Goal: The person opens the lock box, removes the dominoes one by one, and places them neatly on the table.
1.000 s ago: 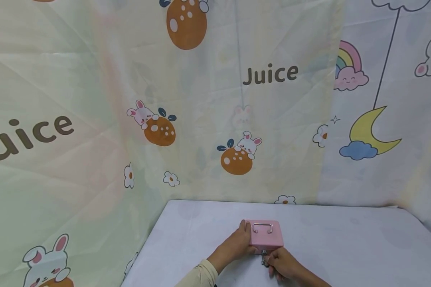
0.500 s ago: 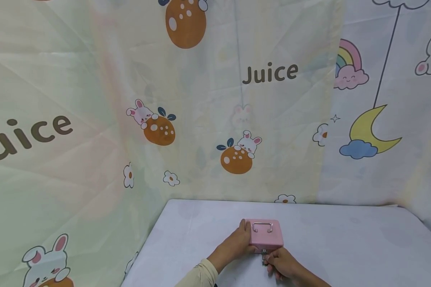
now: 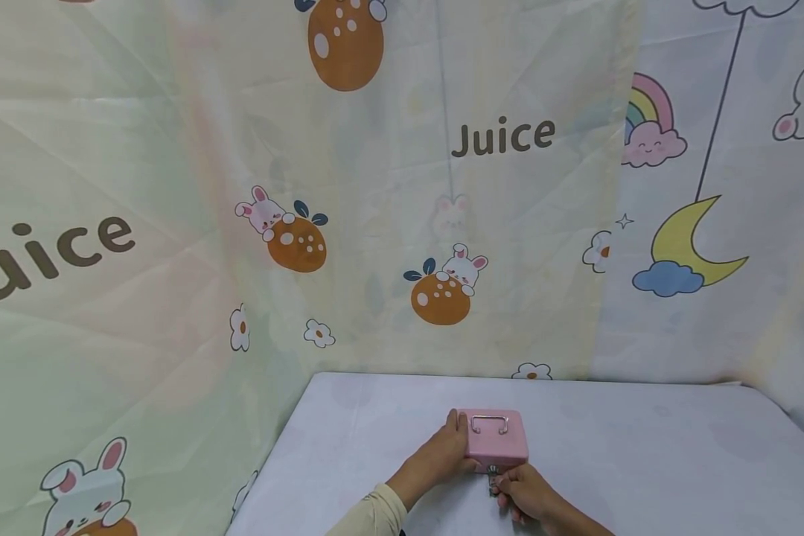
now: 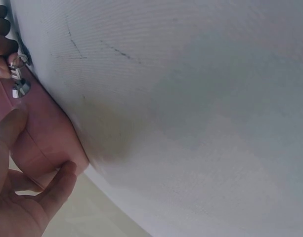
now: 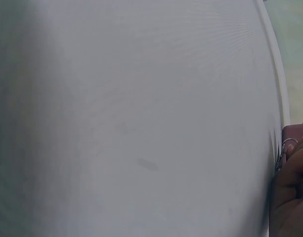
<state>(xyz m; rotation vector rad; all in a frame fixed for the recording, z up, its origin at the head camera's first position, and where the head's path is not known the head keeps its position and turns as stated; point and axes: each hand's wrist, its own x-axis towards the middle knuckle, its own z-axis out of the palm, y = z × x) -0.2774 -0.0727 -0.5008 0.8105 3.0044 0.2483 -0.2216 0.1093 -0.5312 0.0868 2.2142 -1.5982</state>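
Note:
A small pink cash box (image 3: pixel 496 437) with a wire handle (image 3: pixel 490 424) folded on its lid sits closed on the table. My left hand (image 3: pixel 440 452) grips its left side, thumb at the front face, as the left wrist view also shows. A silver lock (image 4: pixel 21 89) projects from the front, with a key (image 4: pixel 16 73) in it. From the key hangs a metal ring (image 4: pixel 20 60); a second key dangling there is hard to make out. My right hand (image 3: pixel 529 491) pinches the key, its other fingers curled. In the right wrist view only part of that hand (image 5: pixel 292 192) shows.
The white-covered table (image 3: pixel 643 454) extends to both sides of the box. Behind it and to the left hangs a printed curtain (image 3: pixel 375 186) with rabbits, fruit and lettering. Its back edge lies close to the curtain.
The keys under the lock have turned slightly and look narrower, with my right fingers shifting a little along with them. My left hand and the cash box keep their places.

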